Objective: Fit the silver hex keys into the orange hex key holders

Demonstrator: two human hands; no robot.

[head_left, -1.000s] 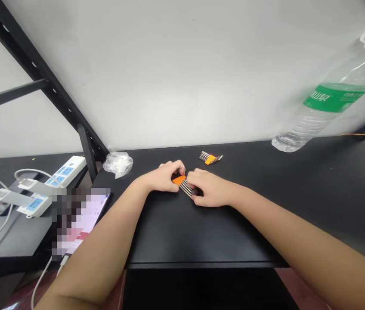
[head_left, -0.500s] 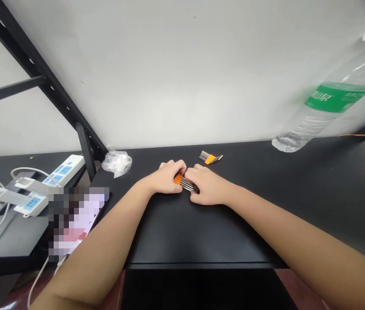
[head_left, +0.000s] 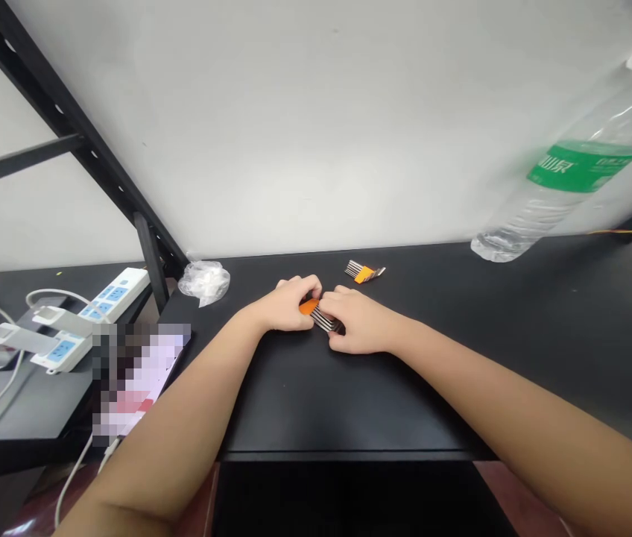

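Between my two hands is a hex key set: several parallel metal rods [head_left: 324, 319] with an orange holder [head_left: 308, 306]. My left hand [head_left: 292, 302] curls closed around the orange end. From the other side, my right hand [head_left: 358, 321] has its fingers closed on the rods and hides their far ends. Just beyond my right hand, a second hex key set [head_left: 365, 274] with an orange holder lies on the black tabletop [head_left: 349, 410].
A crumpled clear plastic bag [head_left: 204, 282] lies at the back left. A large water bottle [head_left: 562, 175] stands at the back right by the wall. To the left are a phone [head_left: 156, 365], a white power strip [head_left: 118, 294] with cables, and a black metal frame [head_left: 100, 160].
The view has shifted very slightly. Both hands keep their hold on the hex key set in nearly the same place, and a bit more of the orange holder shows.
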